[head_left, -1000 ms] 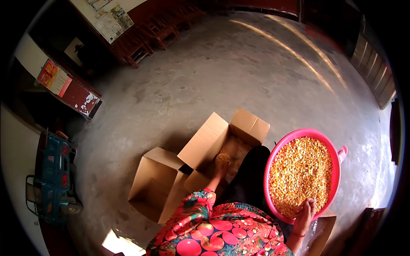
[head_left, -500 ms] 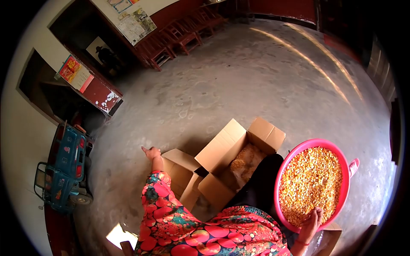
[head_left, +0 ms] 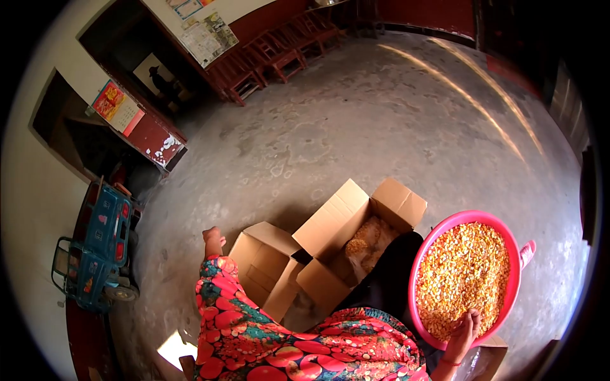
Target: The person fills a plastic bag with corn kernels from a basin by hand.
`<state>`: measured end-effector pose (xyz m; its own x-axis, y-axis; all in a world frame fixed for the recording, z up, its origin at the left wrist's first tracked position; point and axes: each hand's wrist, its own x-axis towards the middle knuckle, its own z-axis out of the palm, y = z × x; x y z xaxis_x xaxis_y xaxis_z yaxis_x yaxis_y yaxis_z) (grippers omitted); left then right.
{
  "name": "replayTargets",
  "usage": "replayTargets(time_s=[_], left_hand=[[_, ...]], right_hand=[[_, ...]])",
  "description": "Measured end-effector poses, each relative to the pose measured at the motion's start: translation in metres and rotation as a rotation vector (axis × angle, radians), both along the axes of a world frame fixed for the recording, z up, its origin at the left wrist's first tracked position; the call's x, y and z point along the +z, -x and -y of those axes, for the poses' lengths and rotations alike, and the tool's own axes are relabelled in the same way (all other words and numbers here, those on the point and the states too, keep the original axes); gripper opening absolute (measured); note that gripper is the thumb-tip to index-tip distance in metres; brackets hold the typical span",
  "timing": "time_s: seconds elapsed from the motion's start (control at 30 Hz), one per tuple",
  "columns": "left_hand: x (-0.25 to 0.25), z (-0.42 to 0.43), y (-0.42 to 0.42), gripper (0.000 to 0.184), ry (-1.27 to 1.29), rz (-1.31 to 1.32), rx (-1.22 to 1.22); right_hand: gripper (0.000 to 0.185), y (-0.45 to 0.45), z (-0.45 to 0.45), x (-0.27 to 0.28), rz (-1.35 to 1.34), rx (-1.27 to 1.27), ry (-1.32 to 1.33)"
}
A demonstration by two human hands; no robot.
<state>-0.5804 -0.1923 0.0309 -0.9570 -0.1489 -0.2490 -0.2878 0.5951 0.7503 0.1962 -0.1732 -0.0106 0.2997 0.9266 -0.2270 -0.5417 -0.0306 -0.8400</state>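
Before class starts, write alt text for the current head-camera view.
A person's right hand is at the corn kernels in a pink basin; the left hand is stretched out beside an open cardboard box. A second open box holds clear plastic.

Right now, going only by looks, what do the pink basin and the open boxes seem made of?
Pink basin: probably plastic, smooth-looking, from its even colour and continuous rim. Open boxes: apparently cardboard, matt, from their plain brown sides and creased flaps.
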Motion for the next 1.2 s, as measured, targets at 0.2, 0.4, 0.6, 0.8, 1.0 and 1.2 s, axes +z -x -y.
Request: replayTargets(time_s=[0.2, 0.4, 0.6, 0.8, 1.0, 1.2], left_hand=[[-0.002, 0.017, 0.028, 0.019, -0.055, 0.072, -0.045], [0.058, 0.017, 0.025, 0.037, -0.148, -0.394, 0.161], [-0.036, -0.027, 0.008, 0.063, 0.234, 0.193, -0.741], [-0.100, -0.143, -0.189, 0.056, 0.252, 0.179, -1.748], [-0.032, -0.214, -0.414, 0.052, -0.227, 0.066, -1.966], [-0.039, -0.262, -0.531, 0.055, -0.493, -0.073, -2.030]], right_hand=[[0.007, 0.003, 0.000, 0.008, -0.016, -0.034, 0.060], [0.008, 0.003, 0.001, 0.016, -0.055, -0.060, 0.083], [0.007, 0.004, 0.000, 0.020, -0.049, -0.022, 0.074], [0.007, 0.003, -0.003, 0.031, 0.041, -0.007, 0.017], [0.008, -0.011, -0.001, 0.034, 0.382, -0.213, -0.037], [0.041, -0.038, -0.006, 0.006, 1.109, -0.278, -0.016]])
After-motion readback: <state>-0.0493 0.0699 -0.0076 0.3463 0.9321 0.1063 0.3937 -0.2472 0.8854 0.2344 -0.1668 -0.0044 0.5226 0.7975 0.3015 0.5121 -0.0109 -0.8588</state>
